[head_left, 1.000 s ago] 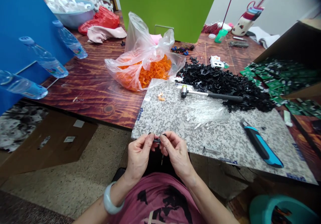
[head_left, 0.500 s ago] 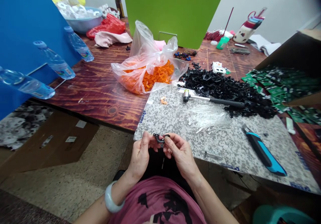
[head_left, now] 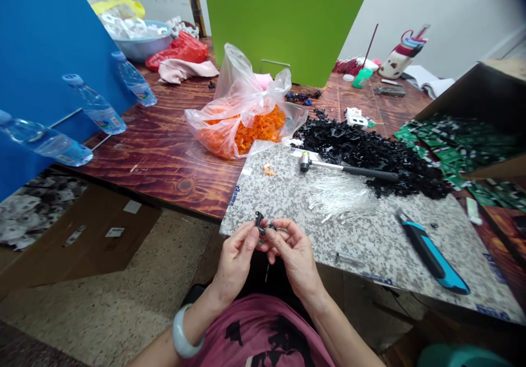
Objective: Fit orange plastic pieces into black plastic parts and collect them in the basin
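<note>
Black curved part (head_left: 258,217), up at the near left corner of the speckled slab (head_left: 277,200), held in the air over the lap. One hooked end sticks up clear of the fingers; thumbs cover the middle, so from my feed I can't make out its full shape, or whether it's one piece or two.

Left hand (head_left: 235,254): gripping it, thumb on the near side, fingertips mostly hidden behind. Right hand (head_left: 295,249): also closed on it, thumb pressing in from the right, index bent over, lower fingers curled loosely underneath. Thumbs nearly meet. Both forearms angle up and inward from the bottom edge, which cuts them off; pale bangle (head_left: 178,331) on the left wrist.

Thin pale streak (head_left: 267,271) below the hands: can't identify it. Slim clear item (head_left: 349,259) by the slab's near edge: too faint for me to name. Teal container (head_left: 452,354) bottom right, mostly out of frame. Leftmost bottle (head_left: 43,138) clipped by the left edge. Cardboard box (head_left: 495,164) at right, dark inside; contents deeper in unreadable.
</note>
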The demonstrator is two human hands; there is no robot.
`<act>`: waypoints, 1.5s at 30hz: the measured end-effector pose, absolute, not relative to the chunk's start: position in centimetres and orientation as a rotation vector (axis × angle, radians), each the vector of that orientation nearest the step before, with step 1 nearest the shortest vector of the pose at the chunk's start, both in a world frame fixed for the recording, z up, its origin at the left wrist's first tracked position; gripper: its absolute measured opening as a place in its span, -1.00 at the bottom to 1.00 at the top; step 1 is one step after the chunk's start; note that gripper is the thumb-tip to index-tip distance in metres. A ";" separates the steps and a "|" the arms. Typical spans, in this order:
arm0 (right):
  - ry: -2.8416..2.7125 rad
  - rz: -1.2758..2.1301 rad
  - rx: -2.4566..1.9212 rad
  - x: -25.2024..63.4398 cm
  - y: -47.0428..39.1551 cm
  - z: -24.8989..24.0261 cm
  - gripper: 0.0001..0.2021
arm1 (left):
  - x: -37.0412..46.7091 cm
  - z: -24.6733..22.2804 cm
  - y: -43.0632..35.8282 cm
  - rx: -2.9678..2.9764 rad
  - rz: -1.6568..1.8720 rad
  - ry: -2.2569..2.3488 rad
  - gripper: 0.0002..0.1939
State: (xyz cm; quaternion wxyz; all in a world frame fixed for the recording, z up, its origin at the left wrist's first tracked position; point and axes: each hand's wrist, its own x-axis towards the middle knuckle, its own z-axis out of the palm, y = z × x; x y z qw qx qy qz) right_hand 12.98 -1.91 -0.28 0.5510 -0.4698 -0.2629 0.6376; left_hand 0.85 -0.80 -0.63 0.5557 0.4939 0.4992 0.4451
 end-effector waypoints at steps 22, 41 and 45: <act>-0.866 1.493 -1.254 15.2 1.0 0.4 -0.64 | 0.6 0.0 0.5 0.891 0.943 1.009 -0.70; -0.778 1.570 -1.256 14.8 1.1 0.4 -0.66 | 0.6 -0.3 -0.2 0.693 0.889 0.921 -0.60; -0.756 1.576 -1.252 14.8 1.0 0.4 -0.66 | 0.6 -0.1 -0.4 0.686 0.870 0.885 -0.65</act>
